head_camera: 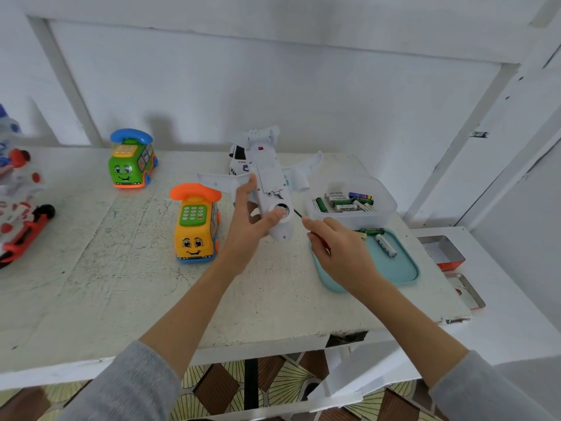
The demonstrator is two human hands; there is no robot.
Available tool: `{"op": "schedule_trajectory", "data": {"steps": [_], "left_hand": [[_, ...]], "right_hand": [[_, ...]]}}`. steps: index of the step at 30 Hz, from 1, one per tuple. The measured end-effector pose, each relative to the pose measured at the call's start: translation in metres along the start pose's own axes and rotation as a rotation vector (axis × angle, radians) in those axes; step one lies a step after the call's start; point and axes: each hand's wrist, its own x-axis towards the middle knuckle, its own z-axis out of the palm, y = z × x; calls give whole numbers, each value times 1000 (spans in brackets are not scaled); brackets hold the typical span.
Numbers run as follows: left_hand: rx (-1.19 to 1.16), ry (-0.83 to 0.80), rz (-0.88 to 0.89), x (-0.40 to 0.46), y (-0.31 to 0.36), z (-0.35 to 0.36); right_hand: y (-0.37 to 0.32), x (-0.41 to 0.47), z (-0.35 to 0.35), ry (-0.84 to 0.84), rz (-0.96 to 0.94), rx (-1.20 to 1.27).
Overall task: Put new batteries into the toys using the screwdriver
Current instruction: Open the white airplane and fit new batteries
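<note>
My left hand (253, 218) grips a white toy airplane (267, 177) held belly-up above the table, thumb near the round hole at its nose. My right hand (337, 247) pinches a small screwdriver (298, 214) with a red handle; its dark shaft points at the underside of the plane near the battery cover. A clear box of batteries (349, 202) stands to the right. Two loose batteries (385, 244) lie on a teal tray (403, 268) under my right hand.
A yellow phone-bus toy (195, 229) sits left of my left hand and a green one (132, 162) further back. A police car toy (238, 161) is behind the plane. Red and white toys (21, 208) crowd the left edge. A metal tin (444, 252) lies at the right.
</note>
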Motion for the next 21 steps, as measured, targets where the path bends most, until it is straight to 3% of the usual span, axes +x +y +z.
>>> {"op": "schedule_trajectory", "data": {"steps": [5,13,21], "left_hand": [[-77,-22,-14,1,6,-1],[-131,-49,-43,2,12,-3],[25,-61,-5,3,13,-5]], "right_hand": [[1,1,2,43,-18,28],[2,0,0,126,51,290],[8,2,-12,123,81,250]]}}
